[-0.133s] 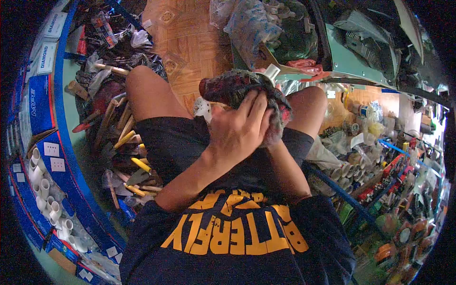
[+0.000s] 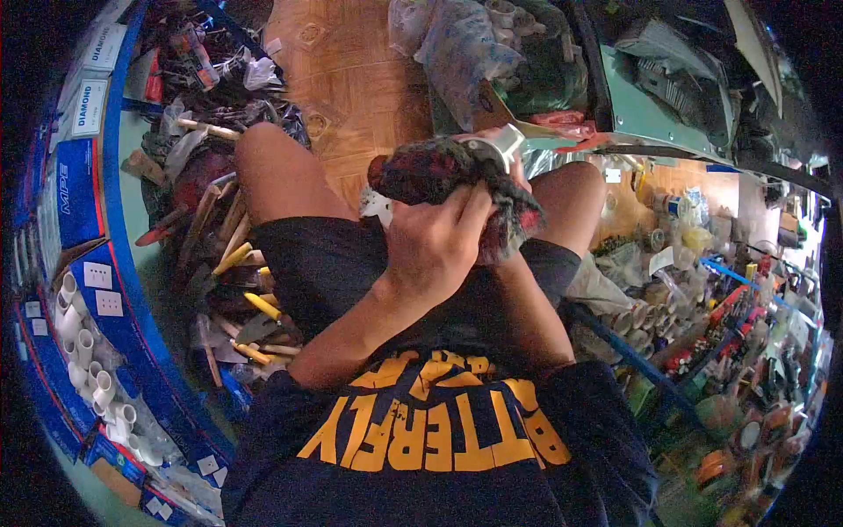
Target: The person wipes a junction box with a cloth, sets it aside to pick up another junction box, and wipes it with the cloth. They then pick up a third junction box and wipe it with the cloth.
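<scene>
Rag bunched above the lap of a seated person, seen from the head camera looking down. The left hand is gripping the dark red and grey rag, fingers curled tight into it. The right hand is lying mostly hidden behind the cloth, so I cannot tell its grip. A white pipe fitting is poking out of the rag's top edge, between the knees. Wiping is seemingly under way: one end is showing bare, the rest is sitting wrapped. Yellow-handled tools are lying on the floor at the left.
</scene>
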`<state>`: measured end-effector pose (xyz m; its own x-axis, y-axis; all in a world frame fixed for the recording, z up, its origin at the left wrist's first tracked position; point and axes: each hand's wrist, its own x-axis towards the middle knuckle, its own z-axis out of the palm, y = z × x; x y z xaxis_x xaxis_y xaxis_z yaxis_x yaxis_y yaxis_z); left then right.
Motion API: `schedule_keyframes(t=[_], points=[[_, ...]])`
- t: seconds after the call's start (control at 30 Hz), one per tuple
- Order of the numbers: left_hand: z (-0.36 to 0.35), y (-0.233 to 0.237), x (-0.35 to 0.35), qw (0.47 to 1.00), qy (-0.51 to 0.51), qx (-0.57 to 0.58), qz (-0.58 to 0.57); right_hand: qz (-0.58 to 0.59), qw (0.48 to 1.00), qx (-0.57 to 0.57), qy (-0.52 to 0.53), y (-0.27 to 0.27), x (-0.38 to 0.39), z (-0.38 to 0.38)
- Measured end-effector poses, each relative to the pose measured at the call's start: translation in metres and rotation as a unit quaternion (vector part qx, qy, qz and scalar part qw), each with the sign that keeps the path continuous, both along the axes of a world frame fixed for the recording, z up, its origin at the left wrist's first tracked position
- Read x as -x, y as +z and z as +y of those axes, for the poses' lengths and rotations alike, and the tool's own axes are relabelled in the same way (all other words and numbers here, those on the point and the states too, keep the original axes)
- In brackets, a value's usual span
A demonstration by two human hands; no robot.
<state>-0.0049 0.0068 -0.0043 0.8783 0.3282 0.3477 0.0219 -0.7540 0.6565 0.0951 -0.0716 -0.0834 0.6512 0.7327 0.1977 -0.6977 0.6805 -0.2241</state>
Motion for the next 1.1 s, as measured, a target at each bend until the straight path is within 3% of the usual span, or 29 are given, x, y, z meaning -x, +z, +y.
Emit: schedule_keyframes(t=[0.07,0.1,0.17,0.2,0.23,0.3,0.37,0.4,0.43,0.47,0.5,0.53,0.57,0.63,0.7,0.73,0.77,0.83,0.9,0.97,1.0,1.03,1.1], points=[[0.0,0.0,0.001,1.0,-0.013,0.01,-0.02,-0.002,0.972,0.215,-0.094,0.02,0.011,-0.005],[0.002,0.001,0.0,0.998,-0.015,0.043,-0.048,-0.003,0.973,0.213,-0.094,0.019,0.009,-0.005],[0.004,-0.002,-0.003,0.994,-0.019,0.079,-0.076,-0.215,0.904,0.336,-0.152,0.015,0.001,-0.007],[0.004,-0.006,-0.003,0.986,-0.014,0.133,-0.095,-0.125,0.927,0.328,-0.136,0.006,0.002,-0.006],[0.004,-0.009,-0.004,0.976,-0.009,0.187,-0.113,-0.126,0.926,0.327,-0.137,0.003,0.003,-0.01],[0.018,-0.007,0.001,0.946,-0.028,0.322,-0.037,-0.239,0.899,0.351,-0.111,0.02,0.005,-0.011],[0.026,-0.023,0.004,0.849,0.065,0.525,0.024,-0.307,0.915,0.244,-0.097,0.038,0.003,-0.007],[0.027,-0.027,0.003,0.849,0.064,0.523,0.025,-0.326,0.877,0.342,-0.093,0.045,0.004,-0.008],[0.029,-0.029,0.001,0.742,0.054,0.665,-0.063,-0.341,0.829,0.434,-0.087,0.05,0.005,-0.009],[0.03,-0.031,0.001,0.606,0.042,0.781,-0.148,-0.351,0.821,0.448,-0.05,0.053,0.004,-0.007],[0.029,-0.037,0.0,0.607,0.042,0.78,-0.146,-0.349,0.822,0.447,-0.051,0.052,0.005,-0.006],[0.026,-0.047,-0.001,0.759,0.097,0.625,-0.157,-0.32,0.826,0.461,-0.045,0.051,0.005,-0.004],[0.024,-0.048,-0.004,0.872,0.146,0.438,-0.16,-0.291,0.829,0.475,-0.039,0.051,0.006,-0.002],[0.018,-0.045,0.001,0.853,0.185,0.465,-0.149,-0.298,0.81,0.501,-0.055,0.047,0.011,0.0],[0.013,-0.051,0.003,0.894,0.309,0.269,-0.181,-0.237,0.812,0.531,-0.053,0.047,0.013,0.002],[0.016,-0.051,0.007,0.92,0.247,0.267,-0.145,-0.236,0.812,0.53,-0.053,0.047,0.013,0.002],[0.016,-0.055,0.008,0.921,0.246,0.266,-0.144,-0.174,0.843,0.507,-0.048,0.046,0.011,0.002],[0.016,-0.069,0.009,0.808,0.251,0.49,-0.21,-0.047,0.89,0.452,-0.04,0.045,0.009,0.0],[0.013,-0.04,0.003,0.835,0.197,0.476,-0.193,-0.046,0.893,0.442,-0.072,0.055,0.014,0.005],[0.016,-0.038,-0.006,0.958,0.063,0.252,-0.118,-0.036,0.902,0.429,-0.041,0.058,0.015,0.004],[0.011,-0.025,-0.011,0.971,0.103,0.174,-0.132,0.001,0.925,0.38,-0.018,0.053,0.015,0.002],[0.012,-0.026,-0.011,0.971,0.103,0.174,-0.13,-0.183,0.911,0.367,-0.043,0.045,0.022,-0.006],[0.017,-0.029,-0.016,0.961,0.079,0.224,-0.142,-0.267,0.878,0.394,-0.05,0.055,0.022,0.001]])
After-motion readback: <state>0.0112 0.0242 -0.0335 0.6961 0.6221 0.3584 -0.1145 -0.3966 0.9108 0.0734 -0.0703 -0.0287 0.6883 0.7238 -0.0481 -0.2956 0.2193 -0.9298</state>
